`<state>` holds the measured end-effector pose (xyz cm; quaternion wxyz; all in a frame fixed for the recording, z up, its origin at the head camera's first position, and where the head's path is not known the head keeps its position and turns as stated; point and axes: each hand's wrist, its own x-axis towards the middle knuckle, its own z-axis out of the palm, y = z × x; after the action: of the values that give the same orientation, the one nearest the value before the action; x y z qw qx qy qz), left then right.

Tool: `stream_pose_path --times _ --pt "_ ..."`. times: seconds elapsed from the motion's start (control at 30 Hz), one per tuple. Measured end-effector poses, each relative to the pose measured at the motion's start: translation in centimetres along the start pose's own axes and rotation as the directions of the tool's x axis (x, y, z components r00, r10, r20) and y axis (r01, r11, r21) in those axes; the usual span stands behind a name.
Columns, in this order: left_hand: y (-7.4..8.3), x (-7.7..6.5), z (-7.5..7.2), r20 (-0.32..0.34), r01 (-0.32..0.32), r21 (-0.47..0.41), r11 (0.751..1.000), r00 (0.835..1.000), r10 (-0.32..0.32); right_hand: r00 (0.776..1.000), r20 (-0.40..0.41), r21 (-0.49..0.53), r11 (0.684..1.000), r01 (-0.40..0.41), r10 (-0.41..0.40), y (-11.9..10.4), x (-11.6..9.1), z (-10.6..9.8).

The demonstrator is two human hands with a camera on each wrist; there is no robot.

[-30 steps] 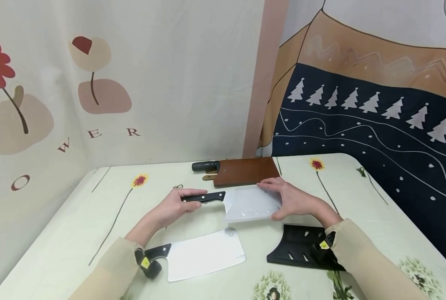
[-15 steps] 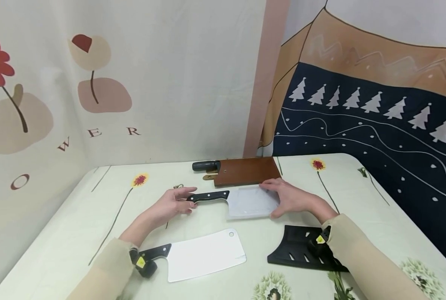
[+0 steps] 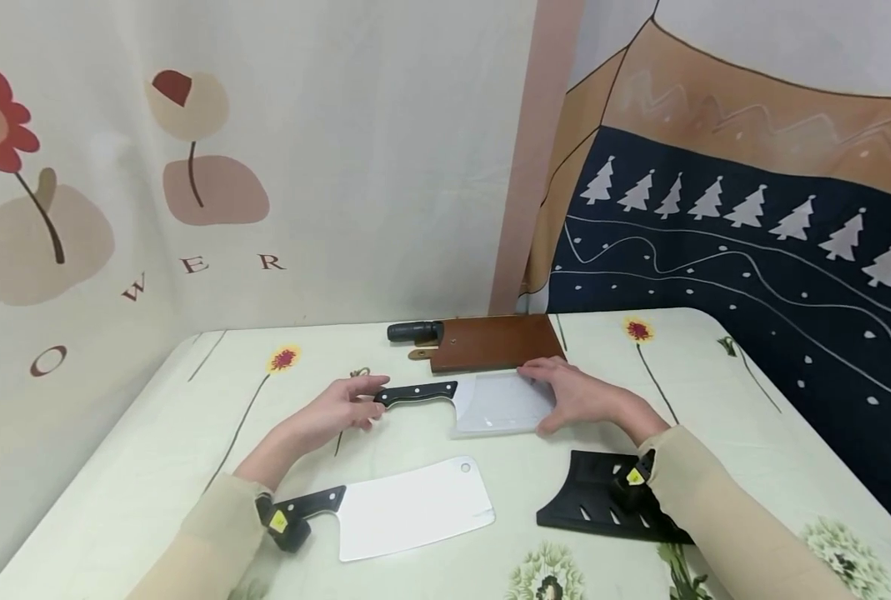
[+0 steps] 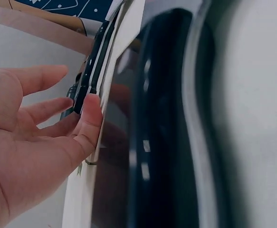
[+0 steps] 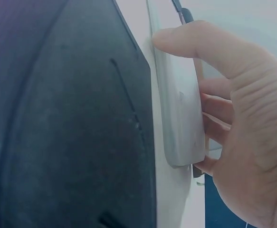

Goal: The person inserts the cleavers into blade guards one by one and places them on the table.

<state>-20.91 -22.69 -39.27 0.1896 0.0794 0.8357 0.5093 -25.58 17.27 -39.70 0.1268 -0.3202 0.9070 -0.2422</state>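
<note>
A cleaver with a black riveted handle (image 3: 418, 392) lies mid-table, its blade inside a whitish translucent blade cover (image 3: 499, 406). My left hand (image 3: 337, 411) is at the handle's butt end, fingers loose and spread. In the left wrist view the thumb (image 4: 91, 111) overlaps the handle end. My right hand (image 3: 576, 393) spans the cover's right end, thumb at the near edge and fingertips at the far edge. In the right wrist view the thumb (image 5: 176, 42) presses on the cover's edge, with the other fingers behind it.
Nearer to me lies a second cleaver (image 3: 415, 510) with a bare white blade. A black slotted blade cover (image 3: 595, 496) lies under my right wrist. At the back sits a black-handled knife (image 3: 415, 332) in a brown leather sheath (image 3: 498, 342). A curtain (image 3: 377, 167) hangs behind.
The covered cleaver has come down to lie lower and flatter. My left hand has loosened from its handle and slid slightly left; my right hand stays at the cover's end.
</note>
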Motion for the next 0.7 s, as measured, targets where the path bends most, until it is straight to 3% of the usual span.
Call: stream_pose_path --times 0.5,0.7 --pt "-0.1 -0.3 0.6 -0.023 0.036 -0.063 0.997 0.999 -0.038 1.000 -0.015 0.023 1.000 0.003 -0.003 0.2 0.0 0.0" --pt "-0.2 -1.6 0.2 -0.048 0.010 -0.035 0.999 0.999 -0.012 0.998 -0.065 0.020 1.000 0.015 -0.014 0.2 -1.7 -0.8"
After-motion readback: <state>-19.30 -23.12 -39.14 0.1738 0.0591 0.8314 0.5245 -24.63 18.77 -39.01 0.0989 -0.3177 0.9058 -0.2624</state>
